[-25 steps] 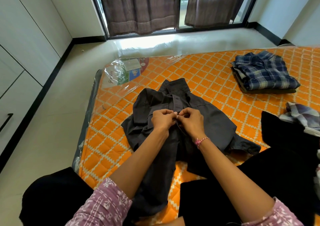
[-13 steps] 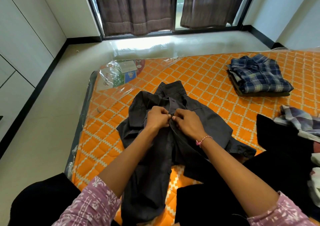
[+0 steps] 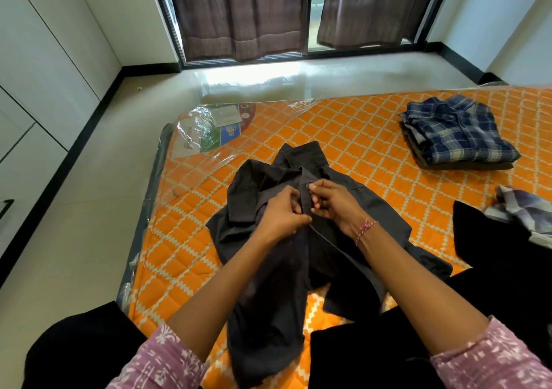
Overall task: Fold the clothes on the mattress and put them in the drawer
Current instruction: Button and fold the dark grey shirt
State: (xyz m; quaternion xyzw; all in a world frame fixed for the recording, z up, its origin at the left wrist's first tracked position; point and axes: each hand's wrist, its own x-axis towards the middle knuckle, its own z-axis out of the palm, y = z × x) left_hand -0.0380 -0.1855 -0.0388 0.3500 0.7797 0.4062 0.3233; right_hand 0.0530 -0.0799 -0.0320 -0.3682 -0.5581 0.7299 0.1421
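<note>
Dark grey shirt (image 3: 298, 239) is lying front up on the mattress (image 3: 343, 125), and you are pinching its placket with both hands: left hand (image 3: 282, 214) and right hand (image 3: 334, 202) close together at a button. If the cloth is slipping, the button may miss its hole and the front may bunch.

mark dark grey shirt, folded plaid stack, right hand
dark grey shirt (image 3: 385, 212): head view, right chest panel.
folded plaid stack (image 3: 460, 133): head view, top blue plaid shirt.
right hand (image 3: 336, 203): head view, back of the hand.
</note>
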